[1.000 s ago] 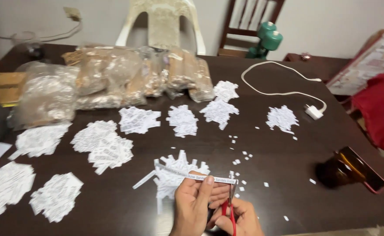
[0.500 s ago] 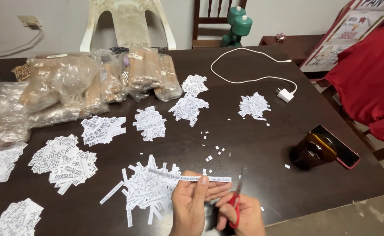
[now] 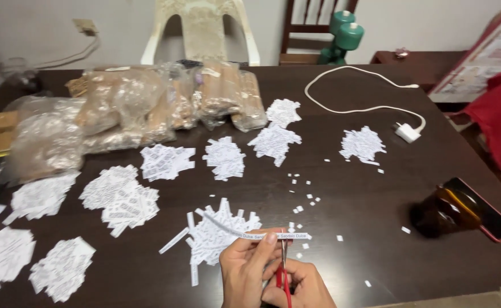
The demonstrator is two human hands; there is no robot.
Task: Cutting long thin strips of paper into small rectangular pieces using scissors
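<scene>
The left hand [image 3: 249,267] pinches a flimsy, light paper strip [image 3: 262,233] close beside the red scissors [image 3: 283,272], which the right hand [image 3: 302,288] grips.

I am seeing only two bare hands at the bottom edge of my view, the left hand [image 3: 247,271] and the right hand [image 3: 299,288]. Neither is wearing a glove, ring or watch that I can make out, and no sleeve is showing at either wrist. The fingernails are looking short and plain. The forearms are running out of view.
</scene>
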